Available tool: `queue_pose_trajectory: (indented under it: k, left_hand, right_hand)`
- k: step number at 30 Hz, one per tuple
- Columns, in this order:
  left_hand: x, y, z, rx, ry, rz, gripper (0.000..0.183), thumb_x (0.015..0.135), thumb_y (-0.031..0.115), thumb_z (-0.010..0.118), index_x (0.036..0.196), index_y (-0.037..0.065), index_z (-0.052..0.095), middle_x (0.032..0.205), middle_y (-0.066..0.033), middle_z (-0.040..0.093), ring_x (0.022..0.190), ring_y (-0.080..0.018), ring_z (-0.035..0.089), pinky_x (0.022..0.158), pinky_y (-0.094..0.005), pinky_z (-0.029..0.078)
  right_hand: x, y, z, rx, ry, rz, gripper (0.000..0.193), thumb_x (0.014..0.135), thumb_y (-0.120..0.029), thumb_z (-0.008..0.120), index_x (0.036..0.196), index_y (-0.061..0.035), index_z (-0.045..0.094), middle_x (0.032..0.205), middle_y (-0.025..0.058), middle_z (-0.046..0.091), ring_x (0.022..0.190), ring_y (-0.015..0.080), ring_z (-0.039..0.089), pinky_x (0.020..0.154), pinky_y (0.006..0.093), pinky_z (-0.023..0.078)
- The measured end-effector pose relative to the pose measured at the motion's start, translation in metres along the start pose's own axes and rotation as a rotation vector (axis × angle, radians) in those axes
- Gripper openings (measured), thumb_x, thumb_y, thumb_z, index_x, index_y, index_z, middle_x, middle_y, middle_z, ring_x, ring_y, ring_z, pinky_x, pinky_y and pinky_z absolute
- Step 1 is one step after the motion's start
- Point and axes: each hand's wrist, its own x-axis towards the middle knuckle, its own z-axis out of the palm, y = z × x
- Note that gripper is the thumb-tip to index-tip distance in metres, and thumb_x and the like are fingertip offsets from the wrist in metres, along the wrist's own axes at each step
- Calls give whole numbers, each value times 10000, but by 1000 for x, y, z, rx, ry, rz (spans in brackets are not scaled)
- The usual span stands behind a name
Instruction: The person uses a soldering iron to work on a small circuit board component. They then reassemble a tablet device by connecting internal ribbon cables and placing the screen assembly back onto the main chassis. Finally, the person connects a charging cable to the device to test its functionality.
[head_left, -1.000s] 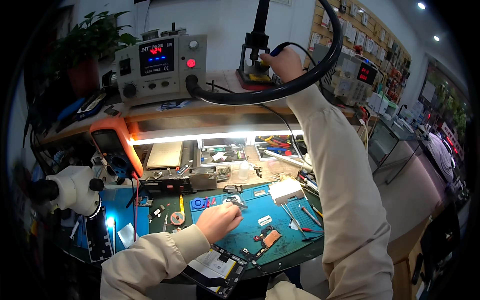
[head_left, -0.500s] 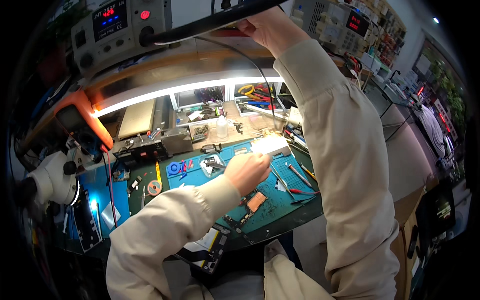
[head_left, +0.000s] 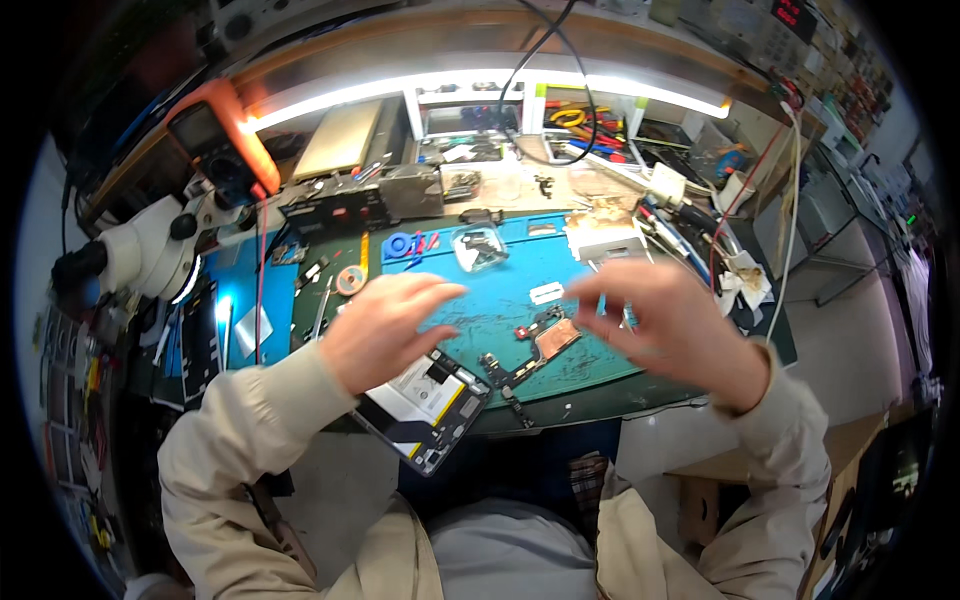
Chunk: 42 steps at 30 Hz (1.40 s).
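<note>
Since half a second ago our right hand [head_left: 680, 335] has come down from the high shelf, where it was up among the instruments, and now hovers low over the blue mat [head_left: 500, 300]; the view has tipped down with it, so the shelf gear has slid off the top edge. Our left hand [head_left: 385, 330] has stayed over the mat's near left part.

The right fingers [head_left: 610, 295] are blurred with motion, loosely curled and pointing left; we cannot tell whether they pinch anything. The left fingers [head_left: 435, 295] are stretched out toward the right, relaxed and holding nothing. Between the two sets of fingertips, on the mat, lies the circuit board with its copper shield [head_left: 545, 340], just below the gap and untouched by either hand. A small white rectangle [head_left: 547, 293] lies just beyond it.

Under our left wrist, at the near edge of the bench, lies the opened phone body [head_left: 425, 400], tilted, its yellow and white inside facing up. Farther off, a clear dish [head_left: 478, 247] sits on the mat with a small dark part in it. Left of it are a blue ring [head_left: 399, 244] and a small roll [head_left: 350, 281]. The microscope [head_left: 145, 255] stands at the left, with the orange meter [head_left: 220, 135] behind it. At the far right, an open tray [head_left: 585, 125] holds red- and yellow-handled tools. A black cable [head_left: 520, 70] loops down from the top.
</note>
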Motion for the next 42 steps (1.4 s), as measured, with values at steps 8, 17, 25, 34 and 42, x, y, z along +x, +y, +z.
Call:
queue_pose_trajectory:
  k: [8,17,25,34,42]
  left_hand:
    - [-150,54,6,87,326,-235,350,882,63,811,1218,53,713,1079,-123,735,963,-326,694,817,-427,548]
    - [-165,85,82,-1676,120,-936,470,1152,365,512,1319,-59,628,1182,-144,754,1073,-237,758,787,-327,631]
    - [-126,108,84,-1843,22,-915,417,1139,268,554,1391,-59,616,1293,-158,726,1154,-290,745,859,-351,645]
    - [-53,141,147,-2168,-194,-791,502,1147,297,538,1490,-68,517,1449,-154,633,1324,-241,647,1098,-327,564]
    - [-71,75,43,-367,289,-89,279,925,24,751,1202,54,743,1055,-130,763,924,-326,735,812,-408,605]
  right_hand:
    - [-57,-41,114,-351,32,-103,464,892,-279,783,1244,13,702,944,62,629,867,223,647,690,318,543]
    - [-63,-54,118,-823,44,29,374,835,-82,682,1192,28,708,883,57,567,836,210,602,671,349,501]
    - [-59,-15,45,-787,489,12,227,900,8,671,1123,-9,705,916,84,595,790,216,591,666,349,461]
    - [-85,41,-3,298,509,573,287,1086,-125,638,1305,52,694,1021,46,713,900,92,642,821,238,517]
    - [-102,64,-3,632,392,680,296,1077,-141,647,1316,29,683,992,31,715,753,52,538,680,216,439]
